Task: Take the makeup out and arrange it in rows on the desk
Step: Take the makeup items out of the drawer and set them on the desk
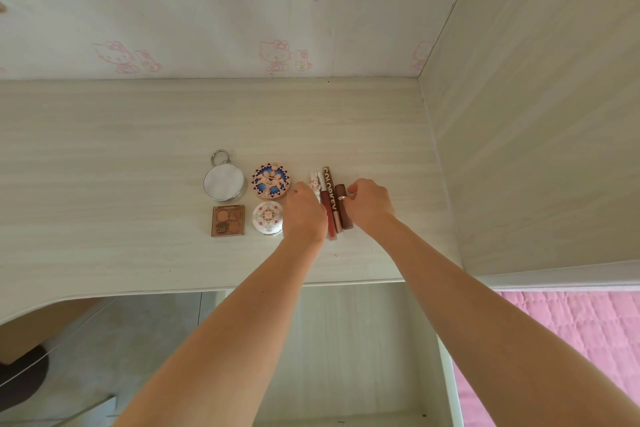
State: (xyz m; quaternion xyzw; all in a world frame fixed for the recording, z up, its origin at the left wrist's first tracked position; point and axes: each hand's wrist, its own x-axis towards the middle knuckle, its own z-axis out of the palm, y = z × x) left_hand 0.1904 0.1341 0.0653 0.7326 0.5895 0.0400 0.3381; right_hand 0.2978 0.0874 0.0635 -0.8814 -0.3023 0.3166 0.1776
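While in the right fingers' (351,188) pinch, brown tube (345,218) lengthwise toward the wall (207,10); left fingers' (302,189) grip unclear

A pale wood-grain worktop (138,149) meets a back wall (207,10) papered white with faint pink cartoon cats. A matching side panel (536,114) closes its right end. Grey floor (145,329) shows below its front edge, with a pink quilted cover (571,340) at lower right.

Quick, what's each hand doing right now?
Left hand: fingers on the white tube, grip cannot be told.
Right hand: pinches the brown tube.
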